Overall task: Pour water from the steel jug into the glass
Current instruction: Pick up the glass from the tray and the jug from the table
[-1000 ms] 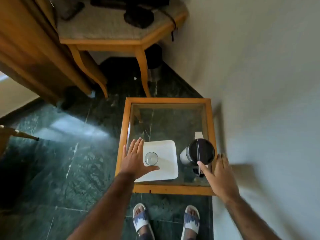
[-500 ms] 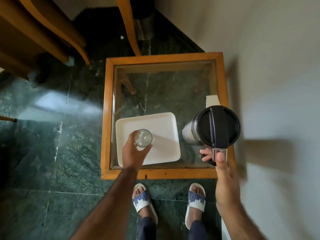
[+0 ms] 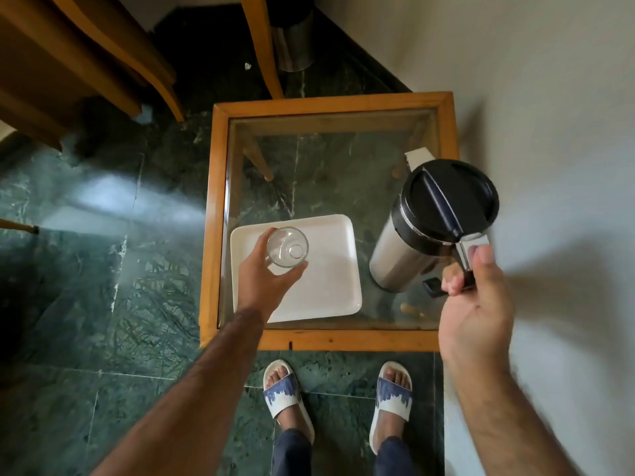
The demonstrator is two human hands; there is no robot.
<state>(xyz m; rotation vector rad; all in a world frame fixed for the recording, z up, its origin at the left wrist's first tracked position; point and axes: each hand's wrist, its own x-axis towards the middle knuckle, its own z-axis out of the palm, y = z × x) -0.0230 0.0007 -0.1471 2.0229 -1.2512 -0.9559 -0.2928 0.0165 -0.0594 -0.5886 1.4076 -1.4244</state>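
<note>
Change: both hands have closed on their objects since a second ago; jug now lifted and tilted, glass raised off the tray.
Landmark: white tray (image 3: 323,290), lying on the glass-topped table (image 3: 378,340) near its front-left corner.
Left hand (image 3: 264,280): fingers curled round the glass, thumb on the near side, over the tray's left half.
Glass (image 3: 287,247): clear, mouth facing the camera, looks empty; whether it clears the tray fully is hard to judge from above.
Right hand (image 3: 476,304): closed round the jug handle, thumb on top, right of the tray.
Steel jug (image 3: 412,249): right of the tray, leaning, black lid (image 3: 450,199) uppermost, base toward the tray's right edge.
Feet: white-and-blue sandals (image 3: 285,393) on green marble floor (image 3: 86,304), just in front of the table.
</note>
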